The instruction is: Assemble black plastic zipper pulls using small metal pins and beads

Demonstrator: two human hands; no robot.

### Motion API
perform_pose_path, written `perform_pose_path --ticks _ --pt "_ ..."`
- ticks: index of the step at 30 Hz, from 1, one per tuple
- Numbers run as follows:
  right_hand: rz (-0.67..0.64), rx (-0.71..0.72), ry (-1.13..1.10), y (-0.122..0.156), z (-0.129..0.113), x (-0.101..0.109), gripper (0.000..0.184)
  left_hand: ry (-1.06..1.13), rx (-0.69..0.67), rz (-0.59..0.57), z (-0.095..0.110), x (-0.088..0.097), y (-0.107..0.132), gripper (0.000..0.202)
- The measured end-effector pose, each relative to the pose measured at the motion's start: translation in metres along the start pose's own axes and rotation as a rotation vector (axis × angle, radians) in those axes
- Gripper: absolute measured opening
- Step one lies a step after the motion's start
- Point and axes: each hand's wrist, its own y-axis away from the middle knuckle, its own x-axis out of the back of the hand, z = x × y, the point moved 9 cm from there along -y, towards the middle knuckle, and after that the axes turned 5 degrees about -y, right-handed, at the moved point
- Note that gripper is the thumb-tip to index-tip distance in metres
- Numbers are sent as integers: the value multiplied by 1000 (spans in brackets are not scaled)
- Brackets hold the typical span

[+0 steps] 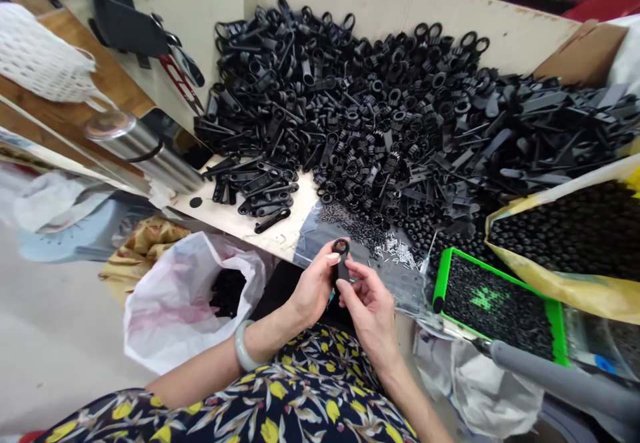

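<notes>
Between my two hands is a black plastic part with a ring at one end [341,248], held just over the table's front edge, ring end up. My left hand [316,284] grips it from the left, its thumb beside the ring. My right hand [369,300] pinches the lower, flat end between thumb and fingers. Beyond the hands lie small silver pins [396,251] and tiny dark springs or beads [336,216] on a grey sheet. A large heap of black ring parts and levers [370,116] fills the table behind. A small pile of similar black pieces [263,186] lies to the left.
A steel flask [150,153] and a phone [173,138] stand at the left. A white sack [165,310] hangs open below the table. On the right are a green tray [500,306] of small black bits, a yellow bag [565,270] and a grey bar [560,376].
</notes>
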Motion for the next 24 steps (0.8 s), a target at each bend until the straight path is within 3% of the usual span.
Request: perform_pose_path --ticks 8,18,24 --pt "81 130 63 1 -16 0 27 -50 -88 -35 9 -6 5 44" --pt "110 145 65 -1 -22 2 28 -76 -99 -69 8 -14 8 45" --pt "134 129 92 -3 -18 5 24 -98 -121 -115 8 -19 5 32"
